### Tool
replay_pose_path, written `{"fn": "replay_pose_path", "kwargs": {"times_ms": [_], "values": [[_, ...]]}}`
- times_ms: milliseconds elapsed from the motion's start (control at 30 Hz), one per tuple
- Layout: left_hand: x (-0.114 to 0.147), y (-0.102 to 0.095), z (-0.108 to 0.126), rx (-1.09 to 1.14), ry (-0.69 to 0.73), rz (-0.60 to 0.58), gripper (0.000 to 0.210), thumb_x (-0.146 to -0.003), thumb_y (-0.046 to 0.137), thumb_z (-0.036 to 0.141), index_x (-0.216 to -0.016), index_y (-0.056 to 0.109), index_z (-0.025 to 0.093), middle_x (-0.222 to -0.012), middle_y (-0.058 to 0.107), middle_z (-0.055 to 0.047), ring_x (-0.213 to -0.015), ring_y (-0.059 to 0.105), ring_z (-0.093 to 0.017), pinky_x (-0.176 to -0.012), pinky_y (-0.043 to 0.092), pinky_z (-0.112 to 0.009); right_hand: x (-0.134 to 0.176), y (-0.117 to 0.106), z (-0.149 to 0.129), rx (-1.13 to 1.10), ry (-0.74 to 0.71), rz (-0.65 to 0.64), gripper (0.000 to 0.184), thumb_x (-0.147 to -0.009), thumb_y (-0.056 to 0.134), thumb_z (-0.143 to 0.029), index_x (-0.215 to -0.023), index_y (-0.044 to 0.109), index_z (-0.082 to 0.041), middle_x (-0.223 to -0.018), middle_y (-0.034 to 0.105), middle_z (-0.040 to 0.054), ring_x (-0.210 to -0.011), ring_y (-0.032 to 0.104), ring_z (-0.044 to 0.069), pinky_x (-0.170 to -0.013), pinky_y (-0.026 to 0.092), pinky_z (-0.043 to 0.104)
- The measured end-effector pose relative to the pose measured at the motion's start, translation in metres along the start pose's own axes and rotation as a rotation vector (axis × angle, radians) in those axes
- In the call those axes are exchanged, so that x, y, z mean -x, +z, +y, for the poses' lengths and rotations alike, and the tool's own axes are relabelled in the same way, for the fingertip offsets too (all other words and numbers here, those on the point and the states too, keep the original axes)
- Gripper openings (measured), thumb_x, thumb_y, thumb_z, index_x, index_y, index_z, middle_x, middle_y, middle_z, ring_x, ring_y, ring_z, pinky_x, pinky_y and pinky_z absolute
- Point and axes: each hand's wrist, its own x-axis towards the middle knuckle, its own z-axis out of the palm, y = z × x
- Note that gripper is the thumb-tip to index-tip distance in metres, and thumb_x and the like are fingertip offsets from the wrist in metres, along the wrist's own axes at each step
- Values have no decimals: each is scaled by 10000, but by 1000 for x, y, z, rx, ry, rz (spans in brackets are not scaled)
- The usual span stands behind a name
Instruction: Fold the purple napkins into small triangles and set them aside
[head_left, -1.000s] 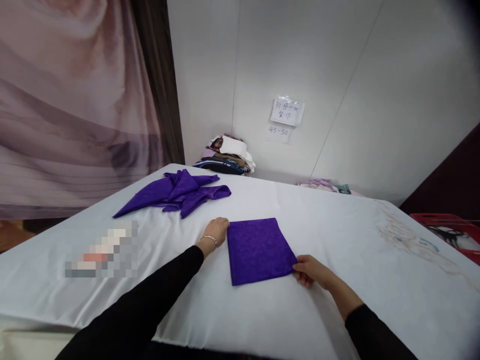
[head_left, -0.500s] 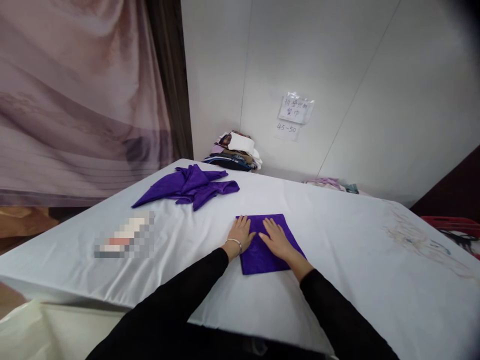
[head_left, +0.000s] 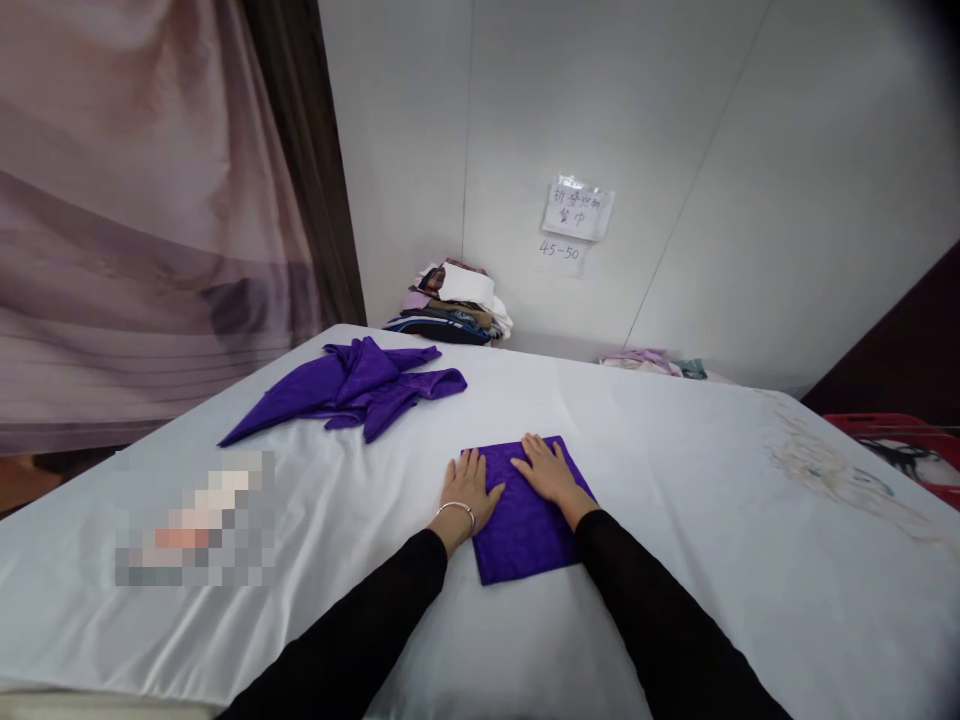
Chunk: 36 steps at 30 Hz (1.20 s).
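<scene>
A purple cloth (head_left: 525,535), folded into a flat square, lies on the white-covered table (head_left: 705,540) in front of me. My left hand (head_left: 469,495) rests flat on its left edge, fingers spread, a bracelet at the wrist. My right hand (head_left: 550,472) lies flat on the upper right part of the same cloth, its fingers apart. Neither hand grips anything. Farther back on the left, a crumpled heap of purple cloth (head_left: 349,388) lies loose on the table, away from both hands.
A blurred-out item (head_left: 199,520) lies at the table's left. Behind the far edge are a stack of folded fabrics (head_left: 454,300) and pinkish cloth (head_left: 641,362). Handwritten paper (head_left: 577,208) is fixed to the wall. A red crate (head_left: 892,440) stands at right, a draped curtain (head_left: 142,220) at left.
The view has shifted, so the table appears larger and nearer. My right hand has slid slightly toward the cloth's far edge; my left stays at the left edge.
</scene>
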Motion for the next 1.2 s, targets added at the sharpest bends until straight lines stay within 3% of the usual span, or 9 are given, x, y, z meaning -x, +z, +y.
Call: {"fn": "replay_pose_path", "kwargs": {"times_ms": [167, 400, 567, 733, 900, 1067, 1200], "values": [[-1, 2, 1, 8, -11, -8, 716, -875, 193, 551, -1402, 301, 79, -1487, 232, -138, -1380, 134, -281, -1103, 104, -485, 3, -8, 36, 31, 170, -11, 704, -896, 149, -589, -1438, 194, -142, -1515, 150, 65, -1391, 68, 197, -1098, 33, 446], [-2, -16, 3, 26, -20, -65, 737, -861, 245, 572, -1391, 312, 64, -1481, 236, -160, -1374, 148, -305, -1089, 100, -535, 4, -7, 44, 42, 207, 10, 708, -894, 163, -590, -1437, 193, -137, -1515, 145, 59, -1390, 76, 191, -1099, 36, 455], [-22, -25, 41, 54, 108, 7, 777, -854, 228, 613, -1386, 324, 55, -1472, 260, -171, -1376, 139, -302, -1108, 75, -486, 3, -5, 44, 51, 201, 16, 682, -905, 162, -564, -1437, 193, -139, -1514, 153, 59, -1390, 74, 188, -1097, 37, 459], [-45, -8, 69, 106, 137, -17, 788, -850, 182, 625, -1404, 295, 76, -1485, 233, -153, -1381, 123, -299, -1110, 85, -477, 3, -5, 47, 62, 203, -5, 642, -918, 161, -527, -1441, 183, -154, -1518, 135, 59, -1391, 65, 182, -1095, 37, 448], [-40, 7, 39, 94, 23, -16, 870, -819, 172, 681, -1413, 258, 51, -1493, 194, -164, -1383, 103, -305, -1108, 88, -478, 4, -3, 48, 60, 190, 28, 691, -900, 162, -578, -1436, 201, -144, -1514, 149, 65, -1388, 82, 190, -1095, 41, 449], [-16, 4, -7, 58, -97, 9, 875, -814, 161, 692, -1413, 259, 63, -1495, 194, -155, -1383, 108, -299, -1105, 105, -470, 4, -1, 47, 46, 190, 40, 706, -894, 158, -587, -1433, 211, -134, -1511, 157, 59, -1386, 93, 197, -1095, 46, 463], [0, 0, -24, 25, -115, -5, 838, -827, 158, 673, -1418, 250, 86, -1496, 204, -140, -1384, 108, -289, -1102, 98, -481, 4, -4, 47, 42, 201, 18, 695, -897, 168, -575, -1437, 201, -138, -1515, 139, 57, -1388, 80, 197, -1096, 39, 463]]}}
